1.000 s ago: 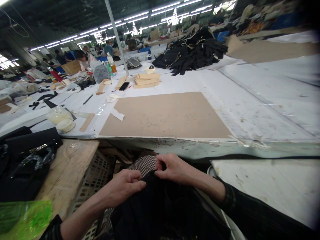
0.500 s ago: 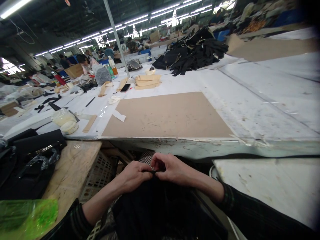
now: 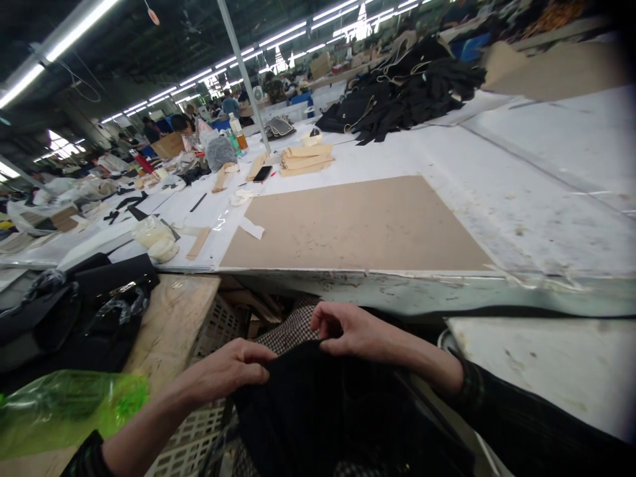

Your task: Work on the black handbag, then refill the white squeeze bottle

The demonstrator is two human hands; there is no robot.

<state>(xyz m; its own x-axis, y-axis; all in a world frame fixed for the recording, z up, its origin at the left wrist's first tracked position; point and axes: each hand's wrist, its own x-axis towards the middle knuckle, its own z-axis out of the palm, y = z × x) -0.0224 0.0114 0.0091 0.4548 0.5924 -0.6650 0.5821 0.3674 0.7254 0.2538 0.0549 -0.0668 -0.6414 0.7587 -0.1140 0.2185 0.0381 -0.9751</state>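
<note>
A piece of black fabric lies across my lap, its upper edge running between my two hands. At its upper left edge, my left hand holds the fabric between thumb and fingers. My right hand pinches the top edge with thumb and curled forefinger. Under the fabric shows a brown-and-white checked cloth over my legs. The lower part of the black fabric is too dark to make out in detail.
A worktable with a brown sheet stands just ahead. To the left, a wooden board bears black bags and a green plastic bottle. A plastic crate is below. A pale tabletop stands at right.
My left hand has moved left, away from my right hand, along the fabric's edge, so more of that edge shows between them. The view has shifted slightly left.
</note>
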